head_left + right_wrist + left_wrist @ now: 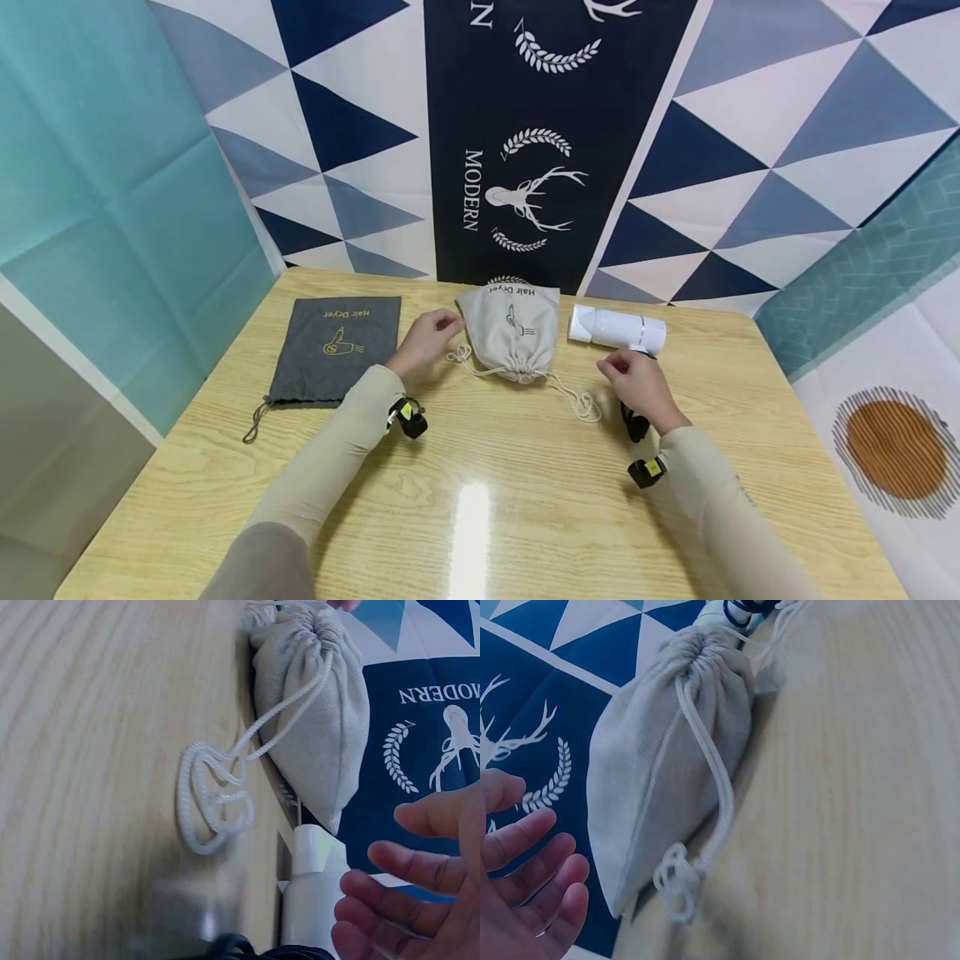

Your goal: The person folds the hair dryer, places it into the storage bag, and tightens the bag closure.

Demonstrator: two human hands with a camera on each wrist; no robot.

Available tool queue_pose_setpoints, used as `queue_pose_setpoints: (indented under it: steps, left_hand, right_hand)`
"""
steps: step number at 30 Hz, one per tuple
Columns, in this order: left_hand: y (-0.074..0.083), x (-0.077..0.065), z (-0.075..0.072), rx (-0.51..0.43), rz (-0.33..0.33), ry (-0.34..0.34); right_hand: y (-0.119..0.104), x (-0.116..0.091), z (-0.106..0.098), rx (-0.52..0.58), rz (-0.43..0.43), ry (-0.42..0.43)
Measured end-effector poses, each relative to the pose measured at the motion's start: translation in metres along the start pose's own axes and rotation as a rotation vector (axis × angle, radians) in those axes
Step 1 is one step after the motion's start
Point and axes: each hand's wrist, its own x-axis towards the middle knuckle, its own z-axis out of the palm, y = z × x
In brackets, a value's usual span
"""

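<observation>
A cream drawstring pouch [491, 329] printed "Hair Dryer" lies plump on the table, its neck cinched toward me and its white cords [187, 799] trailing to both sides. My left hand [429, 340] hovers beside the pouch's left edge. In the left wrist view its fingers [536, 859] are relaxed, apart from the cloth, with nothing in them. My right hand [641, 387] is just in front of a white hair dryer [611, 327] and overlaps its handle in the head view. Loosely bent, its fingers [420, 866] hold nothing. The dryer's black cord [636, 427] lies partly hidden beneath that hand.
On the left lies a flat dark grey drawstring pouch [307, 367] with a gold hair dryer print, its cord [255, 423] toward me. The wooden table [547, 500] ends at a patterned backdrop [360, 158] behind these things. A camera is strapped to each wrist.
</observation>
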Motion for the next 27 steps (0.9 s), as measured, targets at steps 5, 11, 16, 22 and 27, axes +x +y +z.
queue_pose_setpoints:
  steps: [5, 11, 16, 22, 27]
  left_hand:
    - [0.017, 0.018, 0.012, -0.014, 0.07, 0.036]
    - [0.038, 0.035, 0.035, -0.029, 0.167, 0.083]
    - [0.059, 0.046, 0.054, -0.027, 0.197, 0.052]
    - [0.081, 0.052, 0.085, 0.003, 0.227, 0.003]
    - [0.089, 0.055, 0.113, 0.08, 0.251, -0.022]
  right_hand:
    - [0.003, -0.001, -0.01, -0.024, 0.028, -0.014]
    - [0.01, -0.003, -0.019, -0.035, 0.125, -0.037]
    - [0.017, -0.002, -0.024, -0.053, 0.166, -0.003]
    - [0.027, -0.003, -0.026, -0.065, 0.231, 0.064]
    - [0.035, -0.001, -0.022, -0.067, 0.323, -0.001]
